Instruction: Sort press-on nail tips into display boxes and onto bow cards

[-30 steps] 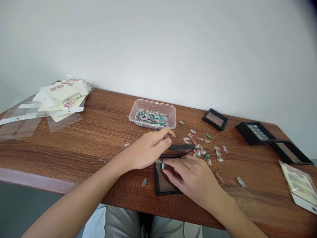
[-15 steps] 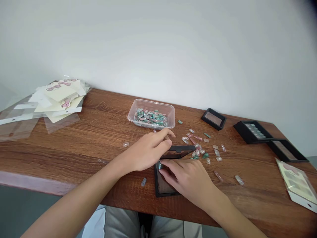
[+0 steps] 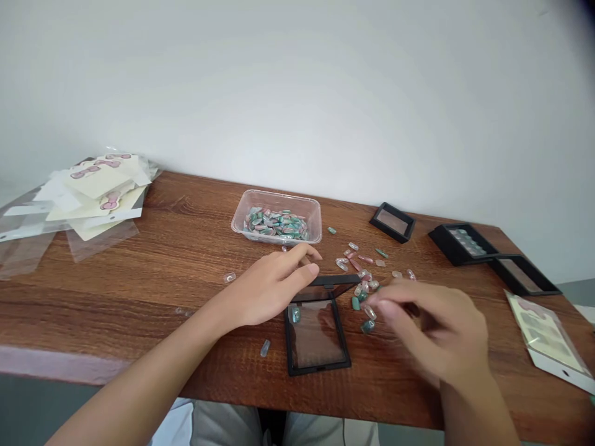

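Okay so the left grip (image 3: 274,288) is loosely curled, fingers together and holding nothing you can see, tips right at the far edge of the black display case (image 3: 316,334) lying open on the tabletop (image 3: 116,310). One fake nail (image 3: 295,314) sits inside it just by that hand. The right grip (image 3: 432,328) is a blur above a scatter of loose fake nails (image 3: 365,297), so can't tell if it's pinching anything. Farther back there's a clear plastic tub (image 3: 276,193) of nails, more black cases (image 3: 462,243) past the right grip, and a pile of plastic packets (image 3: 88,198) way left.
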`<state>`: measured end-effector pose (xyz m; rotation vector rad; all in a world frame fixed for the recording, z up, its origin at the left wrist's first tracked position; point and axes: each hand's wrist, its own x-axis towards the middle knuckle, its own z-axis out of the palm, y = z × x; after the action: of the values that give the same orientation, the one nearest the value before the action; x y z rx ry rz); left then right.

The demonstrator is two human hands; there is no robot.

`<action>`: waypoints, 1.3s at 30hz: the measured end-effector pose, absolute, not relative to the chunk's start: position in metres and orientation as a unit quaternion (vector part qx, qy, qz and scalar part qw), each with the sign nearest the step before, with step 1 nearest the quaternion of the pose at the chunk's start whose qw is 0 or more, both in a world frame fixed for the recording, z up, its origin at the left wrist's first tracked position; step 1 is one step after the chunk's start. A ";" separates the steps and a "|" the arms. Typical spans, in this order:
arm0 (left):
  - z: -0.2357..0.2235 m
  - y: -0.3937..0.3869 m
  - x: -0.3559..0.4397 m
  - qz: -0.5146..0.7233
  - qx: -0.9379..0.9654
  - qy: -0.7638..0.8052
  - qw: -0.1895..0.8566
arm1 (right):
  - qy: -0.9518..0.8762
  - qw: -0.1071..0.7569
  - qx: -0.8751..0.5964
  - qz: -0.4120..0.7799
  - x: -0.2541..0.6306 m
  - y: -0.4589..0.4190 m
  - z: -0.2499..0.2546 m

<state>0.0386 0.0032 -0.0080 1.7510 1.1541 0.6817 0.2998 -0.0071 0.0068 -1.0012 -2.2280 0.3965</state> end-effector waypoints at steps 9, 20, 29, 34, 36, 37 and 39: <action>-0.009 0.002 0.039 0.267 0.700 0.473 0.464 | -0.846 0.048 -0.494 0.192 0.325 0.017 -0.011; -0.008 0.000 0.038 0.255 0.701 0.479 0.463 | -0.865 0.044 -0.463 0.190 0.319 0.016 -0.014; -0.010 0.002 0.038 0.250 0.701 0.482 0.463 | -0.873 0.092 -0.449 0.167 0.315 0.014 -0.018; -0.010 0.001 0.038 0.247 0.701 0.484 0.462 | -0.860 0.062 -0.465 0.200 0.318 0.013 -0.013; -0.009 0.001 0.037 0.248 0.700 0.483 0.464 | -0.859 0.059 -0.467 0.203 0.317 0.013 -0.012; -0.009 0.001 0.038 0.247 0.700 0.482 0.466 | -0.860 0.059 -0.464 0.201 0.317 0.013 -0.012; -0.009 0.001 0.038 0.246 0.698 0.483 0.468 | -0.867 0.058 -0.451 0.202 0.316 0.014 -0.012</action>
<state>0.0376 0.0008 -0.0087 1.7125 1.1843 0.6045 0.3157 0.0136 -0.0122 -1.3675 -2.6282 0.6121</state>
